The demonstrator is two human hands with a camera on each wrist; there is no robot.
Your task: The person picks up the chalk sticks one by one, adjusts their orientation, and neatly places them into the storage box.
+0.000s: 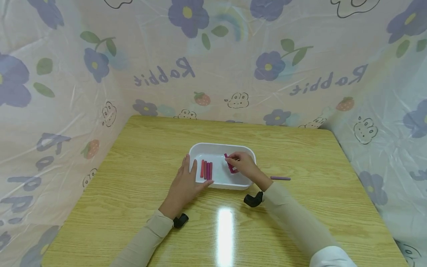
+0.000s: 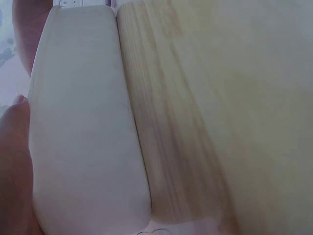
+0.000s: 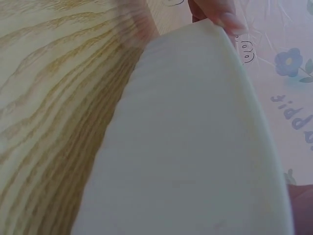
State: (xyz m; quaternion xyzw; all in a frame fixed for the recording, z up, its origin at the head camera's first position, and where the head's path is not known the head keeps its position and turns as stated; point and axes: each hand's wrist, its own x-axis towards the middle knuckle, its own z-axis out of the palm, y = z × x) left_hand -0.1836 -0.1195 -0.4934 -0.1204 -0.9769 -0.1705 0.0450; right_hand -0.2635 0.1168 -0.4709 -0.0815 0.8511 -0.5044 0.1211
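Observation:
A white plastic tray (image 1: 230,185) sits mid-table. My left hand (image 1: 186,181) grips its left end, with the thumb at the front rim and the fingers spread over the left rim. Several thin red to purple crayon-like sticks (image 1: 208,170) lie side by side in the tray's left half. Over the right half, my right hand (image 1: 245,163) pinches a magenta stick (image 1: 225,155) between thumb and fingertips, tilted. More magenta (image 1: 235,171) shows below that hand, partly hidden by it. In both wrist views the tray wall (image 2: 88,117) fills much of the picture.
A purple stick (image 1: 280,178) lies on the wooden table (image 1: 160,137), right of the tray and close to my right forearm. Black wrist camera pieces (image 1: 253,200) stick out under both wrists. A patterned curtain (image 1: 220,74) encloses the back and sides.

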